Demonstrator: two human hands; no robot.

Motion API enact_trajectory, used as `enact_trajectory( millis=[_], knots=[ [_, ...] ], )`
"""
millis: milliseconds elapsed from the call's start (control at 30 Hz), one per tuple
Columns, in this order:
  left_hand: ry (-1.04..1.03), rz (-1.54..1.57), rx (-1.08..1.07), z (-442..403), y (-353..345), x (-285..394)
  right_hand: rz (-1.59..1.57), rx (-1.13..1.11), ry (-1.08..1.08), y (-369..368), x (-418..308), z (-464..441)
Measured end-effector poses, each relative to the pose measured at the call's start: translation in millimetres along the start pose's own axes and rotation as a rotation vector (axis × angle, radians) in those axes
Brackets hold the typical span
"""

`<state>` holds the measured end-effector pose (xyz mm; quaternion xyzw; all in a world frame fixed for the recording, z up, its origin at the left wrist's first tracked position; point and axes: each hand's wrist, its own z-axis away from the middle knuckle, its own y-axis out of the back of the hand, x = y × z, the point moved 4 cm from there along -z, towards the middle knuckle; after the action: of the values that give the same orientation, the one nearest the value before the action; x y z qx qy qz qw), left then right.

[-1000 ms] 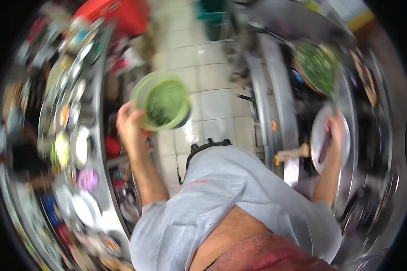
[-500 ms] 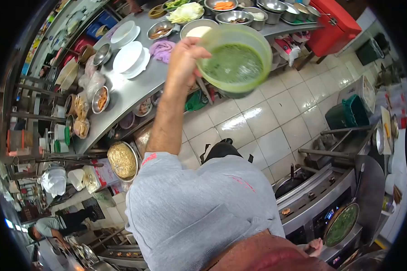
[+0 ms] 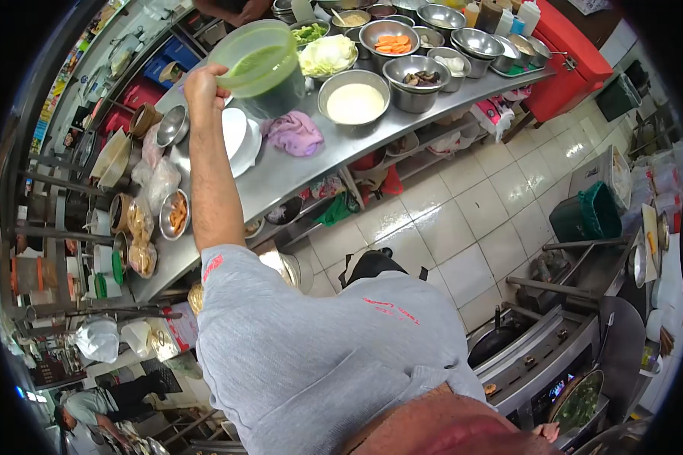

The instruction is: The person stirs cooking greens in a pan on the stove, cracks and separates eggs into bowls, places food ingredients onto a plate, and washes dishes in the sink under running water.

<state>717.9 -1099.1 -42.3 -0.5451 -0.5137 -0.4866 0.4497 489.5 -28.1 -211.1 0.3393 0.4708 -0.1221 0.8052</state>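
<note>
My left hand [image 3: 206,89] grips the rim of a translucent green tub [image 3: 259,64] holding green liquid, over the steel counter beside white plates [image 3: 239,140] and a purple cloth [image 3: 296,134]. To its right are a bowl of shredded cabbage [image 3: 328,56] and a bowl of white liquid [image 3: 354,103]. At the lower right edge, only part of my right hand [image 3: 546,431] shows, beside a pan of green food [image 3: 578,403] on the stove; what it holds, if anything, is hidden.
Bowls of carrots [image 3: 392,43] and mushrooms [image 3: 421,78] stand on the counter near a red cooler [image 3: 561,68]. A black pan [image 3: 495,343] sits on the stove. Another person [image 3: 99,406] is at the lower left; a co-worker's arm [image 3: 247,11] shows across the counter.
My left hand has carried the tub leftward from above the floor to over the counter, past the purple cloth. My right hand has moved nearer the view's bottom edge.
</note>
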Motion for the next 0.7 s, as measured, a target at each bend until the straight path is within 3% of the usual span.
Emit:
enact_trajectory(
  millis=[400, 533, 700],
  knots=[
    [-0.032, 0.056, 0.573, -197, -33, -78, -0.035, 0.112, -0.023, -43, -27, 44],
    [0.063, 0.031, 0.679, -228, -37, -113, -0.033, 0.131, -0.025, -53, -31, 54],
    [0.137, 0.039, 0.649, -256, -39, -158, -0.036, 0.152, -0.030, -56, -33, 60]
  ],
)
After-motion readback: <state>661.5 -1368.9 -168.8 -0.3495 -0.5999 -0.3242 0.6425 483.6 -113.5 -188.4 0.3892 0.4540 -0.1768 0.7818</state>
